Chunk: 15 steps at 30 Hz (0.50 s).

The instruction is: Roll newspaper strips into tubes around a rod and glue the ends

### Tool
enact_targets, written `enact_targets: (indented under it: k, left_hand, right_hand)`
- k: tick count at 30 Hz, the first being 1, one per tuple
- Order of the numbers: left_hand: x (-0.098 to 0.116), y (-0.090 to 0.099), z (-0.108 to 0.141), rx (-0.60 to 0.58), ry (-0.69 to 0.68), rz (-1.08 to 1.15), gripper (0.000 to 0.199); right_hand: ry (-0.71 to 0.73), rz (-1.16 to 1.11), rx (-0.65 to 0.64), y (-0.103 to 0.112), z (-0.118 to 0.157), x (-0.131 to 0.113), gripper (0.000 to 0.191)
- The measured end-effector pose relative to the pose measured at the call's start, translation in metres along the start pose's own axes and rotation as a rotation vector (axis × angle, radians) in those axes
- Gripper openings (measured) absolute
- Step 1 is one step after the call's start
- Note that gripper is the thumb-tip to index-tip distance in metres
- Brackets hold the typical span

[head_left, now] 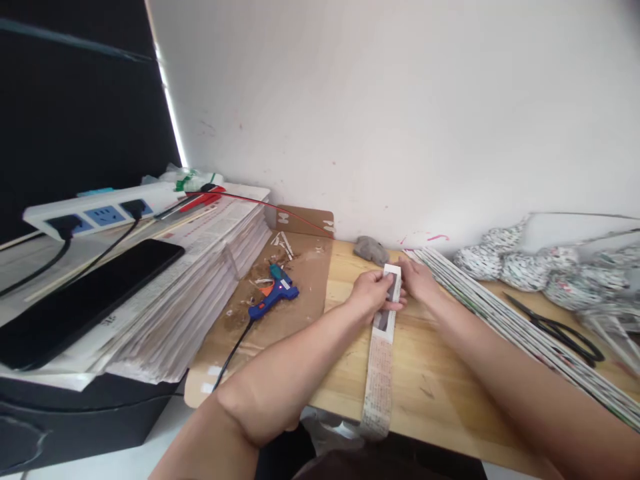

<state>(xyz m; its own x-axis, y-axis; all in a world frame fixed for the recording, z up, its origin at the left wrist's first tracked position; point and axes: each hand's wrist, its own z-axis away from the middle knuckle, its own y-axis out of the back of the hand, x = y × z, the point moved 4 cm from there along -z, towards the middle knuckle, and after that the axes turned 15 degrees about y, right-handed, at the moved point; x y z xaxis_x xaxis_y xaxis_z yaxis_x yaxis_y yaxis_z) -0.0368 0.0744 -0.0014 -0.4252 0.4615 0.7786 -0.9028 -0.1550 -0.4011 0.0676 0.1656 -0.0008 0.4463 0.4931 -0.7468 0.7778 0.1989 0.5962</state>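
Looks like a positioning step: left hand [369,293] pinches a long, narrow, flat strip of printed newspaper [380,377] near its upper end, right of frame centre. Right hand [419,279] has fingertips by the strip's upper right edge; can't tell if they grip. Strip runs down to bottom centre, past the front edge of the pale wooden tabletop [425,373]. My read: next move calls for square edges and an untwisted tail.

wooden table [430,390] | cardboard [306,317] left | grey lump [371,250] | paper rods [493,307] | black scissors [541,323] | paper strip [379,380] over near edge
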Motion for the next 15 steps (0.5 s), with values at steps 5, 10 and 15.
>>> enact_targets:
  k: [5,10,15]
  left_hand:
    - [0.001,0.001,0.002,0.007,-0.023,-0.018,0.014]
    - [0.003,0.005,0.001,0.033,-0.053,-0.077,0.012]
    - [-0.002,0.006,-0.003,0.014,-0.059,-0.146,0.015]
  right_hand:
    - [-0.036,-0.466,-0.071,0.000,0.046,-0.002,0.030]
    - [-0.088,-0.664,0.023,0.003,0.053,0.009,0.038]
    - [-0.055,-0.730,-0.009,0.007,0.054,0.006,0.044]
